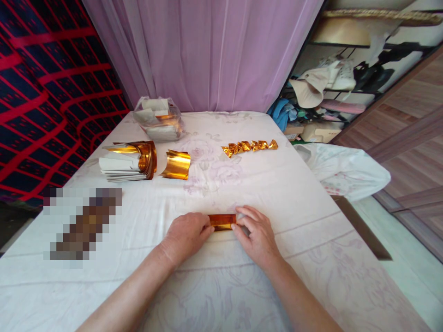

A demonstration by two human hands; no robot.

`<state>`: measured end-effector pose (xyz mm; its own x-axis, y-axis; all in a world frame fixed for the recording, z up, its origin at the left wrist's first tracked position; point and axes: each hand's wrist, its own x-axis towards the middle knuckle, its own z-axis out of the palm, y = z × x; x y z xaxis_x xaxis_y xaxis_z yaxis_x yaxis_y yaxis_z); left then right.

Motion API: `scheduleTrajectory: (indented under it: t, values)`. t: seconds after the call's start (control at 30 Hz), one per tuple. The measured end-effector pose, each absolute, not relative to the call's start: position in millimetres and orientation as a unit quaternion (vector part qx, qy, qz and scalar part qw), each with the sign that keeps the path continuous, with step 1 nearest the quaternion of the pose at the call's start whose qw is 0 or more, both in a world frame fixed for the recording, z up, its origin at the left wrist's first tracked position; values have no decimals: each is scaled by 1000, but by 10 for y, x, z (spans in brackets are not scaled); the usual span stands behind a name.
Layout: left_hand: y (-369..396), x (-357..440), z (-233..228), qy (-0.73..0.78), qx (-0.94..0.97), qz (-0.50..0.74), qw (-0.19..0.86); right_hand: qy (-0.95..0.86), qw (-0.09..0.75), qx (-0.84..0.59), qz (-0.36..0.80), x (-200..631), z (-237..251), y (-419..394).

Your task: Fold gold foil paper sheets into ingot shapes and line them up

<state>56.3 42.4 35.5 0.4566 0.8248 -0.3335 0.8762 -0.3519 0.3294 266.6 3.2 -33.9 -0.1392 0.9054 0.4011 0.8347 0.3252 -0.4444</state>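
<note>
A folded strip of gold foil paper (222, 222) lies on the cloth-covered table between my two hands. My left hand (188, 234) closes on its left end, fingers bent together. At the right end, my right hand (256, 233) pinches the strip between thumb and fingers. Farther off to the left is a stack of gold foil sheets (124, 163) with pale backs, and beside it one curled gold foil sheet (177, 164). Toward the back right, several twisted gold foil pieces (249, 147) sit in a row.
A clear plastic bag (157, 121) of more foil sheets stands at the table's back left. A blurred-out patch (83, 226) covers something on the left. Beyond the right edge are a white plastic bag (349, 170) and shelves with caps. A purple curtain (207, 55) hangs behind.
</note>
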Motion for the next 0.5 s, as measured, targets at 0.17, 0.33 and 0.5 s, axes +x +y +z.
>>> scheduleTrajectory:
  t: [0.17, 0.33, 0.5]
  values:
    - [417, 591, 373, 535, 811, -74, 225, -747, 299, -591, 53, 2648, -335, 28]
    - [411, 612, 386, 546, 806, -82, 212, -746, 293, -596, 44, 2624, -315, 25]
    - [420, 629, 392, 562, 792, -86, 221, -744, 290, -601, 34, 2609, -313, 18]
